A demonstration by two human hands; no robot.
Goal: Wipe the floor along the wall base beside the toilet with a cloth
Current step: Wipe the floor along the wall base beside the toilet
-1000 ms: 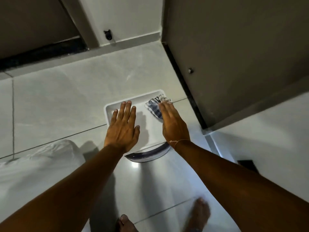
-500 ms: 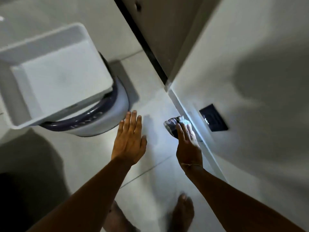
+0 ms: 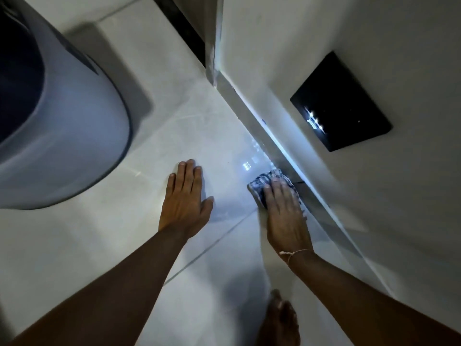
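Note:
My right hand (image 3: 285, 213) lies flat on a crumpled blue-and-white checked cloth (image 3: 263, 182), pressing it onto the glossy white floor tile (image 3: 219, 151) right against the wall base (image 3: 252, 113). Most of the cloth is hidden under my fingers. My left hand (image 3: 185, 198) rests palm down on the tile with fingers together, a hand's width left of the cloth, holding nothing. The white toilet bowl (image 3: 82, 136) with its dark seat fills the upper left.
A black switch plate (image 3: 341, 103) sits low on the white wall (image 3: 374, 196) to the right. A dark door frame (image 3: 184, 28) meets the wall corner at the top. My bare foot (image 3: 279, 320) stands on the tile at the bottom.
I have dropped lower and closer to the floor. My right hand brought the cloth down onto the tile at the wall base, and my left hand came to rest on the floor.

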